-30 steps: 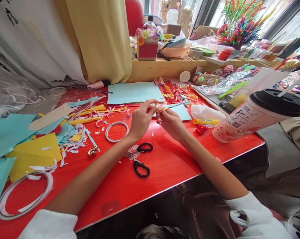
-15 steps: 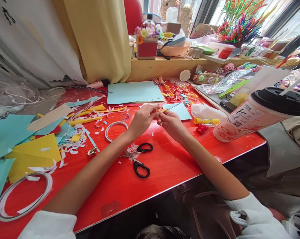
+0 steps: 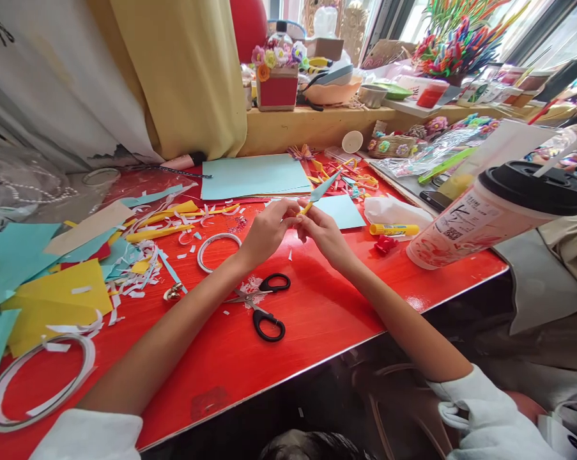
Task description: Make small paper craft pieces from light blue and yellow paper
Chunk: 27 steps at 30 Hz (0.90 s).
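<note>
My left hand [image 3: 266, 231] and my right hand [image 3: 323, 233] meet over the middle of the red table [image 3: 317, 313]. Both pinch a thin paper strip [image 3: 319, 191], yellow at the fingers and light blue where it points up and to the right. The fingers of both hands are closed on its lower end. Black-handled scissors [image 3: 264, 306] lie on the table just below my hands. A small tape ring [image 3: 217, 250] lies to the left of my left hand.
Light blue sheets [image 3: 254, 176], yellow paper [image 3: 61, 297] and several white scraps cover the left side. A large tape ring [image 3: 36, 383] lies front left. A glue stick [image 3: 393, 229] and a lidded drink cup [image 3: 494, 214] sit right. The cluttered window ledge [image 3: 317, 124] runs behind.
My hands have closed together on the strip, and its blue end now sticks up to the right. The camera has shifted slightly.
</note>
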Each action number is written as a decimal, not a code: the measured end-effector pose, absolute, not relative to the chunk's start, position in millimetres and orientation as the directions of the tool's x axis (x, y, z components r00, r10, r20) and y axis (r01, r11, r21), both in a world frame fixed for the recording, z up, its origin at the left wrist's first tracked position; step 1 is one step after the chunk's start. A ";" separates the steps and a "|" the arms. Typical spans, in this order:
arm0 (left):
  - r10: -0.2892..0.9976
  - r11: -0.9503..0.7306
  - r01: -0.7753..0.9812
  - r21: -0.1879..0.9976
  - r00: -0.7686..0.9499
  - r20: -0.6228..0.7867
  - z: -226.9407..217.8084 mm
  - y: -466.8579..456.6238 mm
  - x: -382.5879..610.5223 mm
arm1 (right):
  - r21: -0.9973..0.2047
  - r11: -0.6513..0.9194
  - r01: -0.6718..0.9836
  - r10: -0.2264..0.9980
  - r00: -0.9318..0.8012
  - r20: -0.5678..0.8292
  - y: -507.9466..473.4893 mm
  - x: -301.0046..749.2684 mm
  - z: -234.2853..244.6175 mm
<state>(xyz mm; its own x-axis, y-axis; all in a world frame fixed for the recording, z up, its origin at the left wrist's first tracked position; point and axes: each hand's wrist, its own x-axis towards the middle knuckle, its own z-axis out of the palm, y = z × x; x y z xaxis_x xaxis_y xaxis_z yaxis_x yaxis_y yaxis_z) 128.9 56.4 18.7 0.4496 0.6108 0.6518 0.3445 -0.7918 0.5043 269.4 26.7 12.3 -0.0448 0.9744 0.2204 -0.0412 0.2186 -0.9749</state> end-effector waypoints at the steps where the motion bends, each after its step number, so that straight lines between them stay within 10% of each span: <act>1: 0.605 -0.796 0.349 0.494 0.452 0.655 18.1 56.5 128.8 | -0.970 0.242 0.006 0.969 -0.050 0.241 26.8 270.0 11.2; 27: 0.603 -0.798 0.339 0.499 0.445 0.662 15.6 64.3 128.4 | -0.956 0.275 -0.105 0.960 -0.031 0.280 25.6 271.4 13.4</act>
<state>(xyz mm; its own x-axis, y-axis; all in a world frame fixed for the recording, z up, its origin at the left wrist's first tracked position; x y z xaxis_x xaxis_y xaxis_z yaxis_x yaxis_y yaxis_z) 128.4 64.3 15.6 0.4447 0.6030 0.6623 0.3389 -0.7977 0.4988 271.4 25.6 13.4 -0.0307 0.9596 0.2798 -0.1048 0.2753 -0.9556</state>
